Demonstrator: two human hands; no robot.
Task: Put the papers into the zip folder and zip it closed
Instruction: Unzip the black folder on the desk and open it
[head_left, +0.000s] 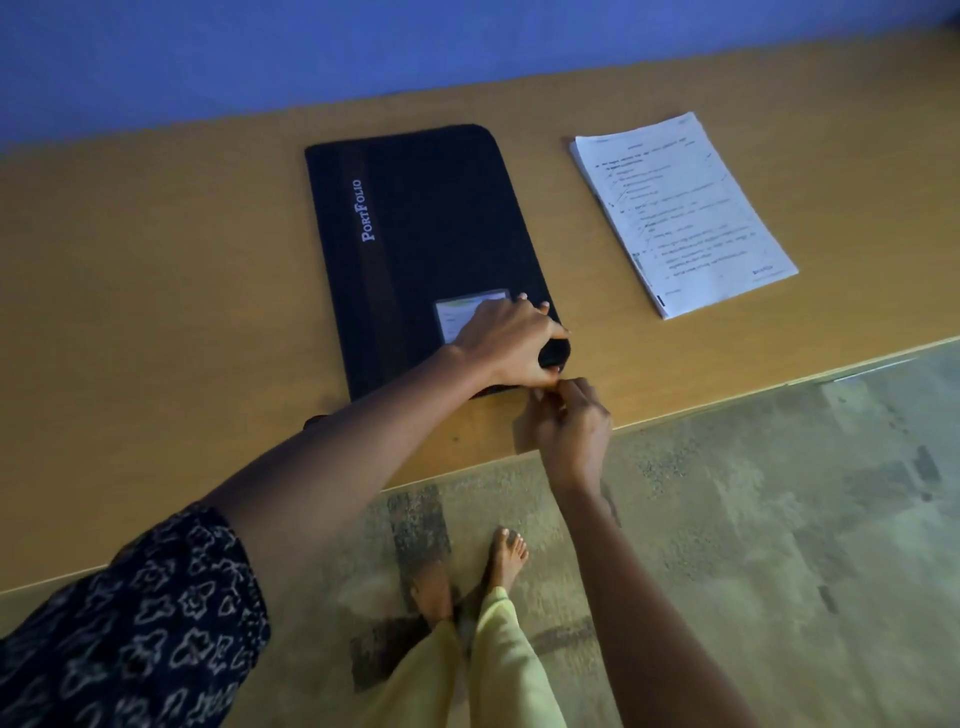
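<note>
A black zip folder with "PortFolio" printed on a brown stripe lies flat on the wooden table. It looks closed. My left hand grips its near right corner, thumb under the edge, partly covering a small label window. My right hand is just below that corner, fingertips pinched together at the folder's edge; the zip pull itself is hidden by the fingers. A stack of printed white papers lies on the table to the right of the folder, apart from it.
The table's front edge runs diagonally just beside my right hand. A blue wall stands behind the table. Below are a patterned floor and my bare feet.
</note>
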